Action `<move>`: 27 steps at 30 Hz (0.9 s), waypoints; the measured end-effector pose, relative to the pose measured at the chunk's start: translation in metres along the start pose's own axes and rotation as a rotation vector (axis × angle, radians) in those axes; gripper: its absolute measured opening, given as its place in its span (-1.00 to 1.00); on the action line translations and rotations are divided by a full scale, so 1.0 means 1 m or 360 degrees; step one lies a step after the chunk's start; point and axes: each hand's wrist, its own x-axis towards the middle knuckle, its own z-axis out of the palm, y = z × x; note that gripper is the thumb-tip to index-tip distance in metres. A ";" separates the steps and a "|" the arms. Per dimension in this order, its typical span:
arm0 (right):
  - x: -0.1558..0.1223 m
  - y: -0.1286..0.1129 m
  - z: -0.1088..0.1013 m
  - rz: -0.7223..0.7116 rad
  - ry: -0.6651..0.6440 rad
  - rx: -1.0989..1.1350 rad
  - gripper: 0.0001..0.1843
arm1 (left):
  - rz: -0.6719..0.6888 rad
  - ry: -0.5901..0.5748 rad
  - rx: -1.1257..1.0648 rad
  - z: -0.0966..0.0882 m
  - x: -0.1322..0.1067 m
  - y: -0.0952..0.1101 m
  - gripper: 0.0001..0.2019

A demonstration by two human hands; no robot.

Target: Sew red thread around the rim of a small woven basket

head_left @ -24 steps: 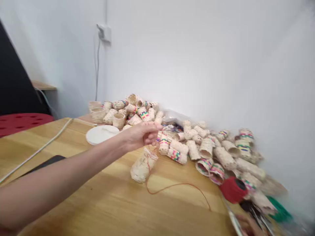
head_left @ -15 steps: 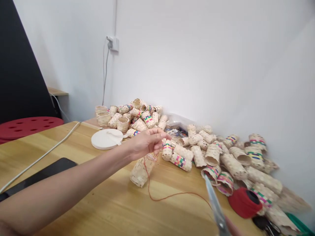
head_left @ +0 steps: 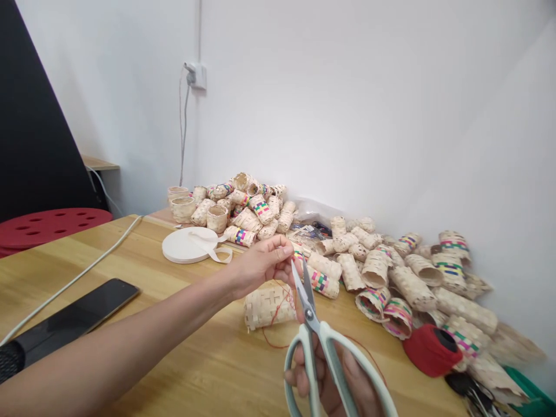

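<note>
My left hand point(head_left: 263, 263) reaches out over the wooden table point(head_left: 182, 347) and pinches a thin red thread point(head_left: 278, 301) between thumb and fingers. The thread hangs to a small woven basket tube point(head_left: 269, 305) lying on the table just below the hand. My right hand point(head_left: 336, 382) grips pale green scissors point(head_left: 310, 324) by the handles at the bottom edge. Their blades are slightly apart and point up at the thread beside my left fingertips. A red thread spool point(head_left: 430, 349) lies to the right.
A large heap of woven tubes with coloured bands point(head_left: 369, 266) runs along the white wall. A white tape roll point(head_left: 189, 244), a black phone point(head_left: 73, 315), a pale cable point(head_left: 73, 278) and a red stool point(head_left: 47, 223) lie to the left.
The scissors rose from the lower right to the thread by my left fingers. The woven tube turned and shifted right beneath my left hand.
</note>
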 end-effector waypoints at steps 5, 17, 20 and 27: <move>0.002 -0.001 0.005 0.0004 -0.0003 0.0125 -0.69 | -0.0027 -0.0016 -0.0028 0.001 0.001 -0.005 -0.78; 0.001 0.000 0.002 0.0057 0.0016 0.0230 -0.68 | -0.0034 0.0008 -0.0025 0.006 0.001 -0.008 -0.75; 0.001 0.001 0.002 0.0058 0.0025 0.0226 -0.68 | -0.0050 0.0026 -0.0020 0.005 0.001 -0.010 -0.74; 0.001 0.006 0.005 0.0039 0.0022 0.0191 -0.70 | -0.0038 0.0140 0.0041 0.010 0.000 -0.014 -0.69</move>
